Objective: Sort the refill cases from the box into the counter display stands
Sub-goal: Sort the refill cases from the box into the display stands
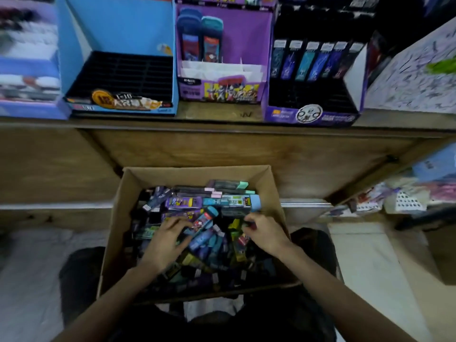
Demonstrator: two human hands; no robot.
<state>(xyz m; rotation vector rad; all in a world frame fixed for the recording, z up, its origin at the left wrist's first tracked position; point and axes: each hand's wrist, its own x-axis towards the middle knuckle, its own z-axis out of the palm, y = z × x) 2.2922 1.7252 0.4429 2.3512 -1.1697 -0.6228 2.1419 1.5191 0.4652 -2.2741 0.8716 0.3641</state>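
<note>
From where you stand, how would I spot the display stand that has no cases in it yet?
Look along the wooden counter above the cardboard box. Of three stands, take the left one, the blue stand. Its black slotted tray is bare, while its neighbours hold upright cases.

A single head-worn camera looks steeply down and forward from close above the cardboard box [116, 218]; beyond the box, the wooden counter [222, 114] fills the frame's upper third.
</note>
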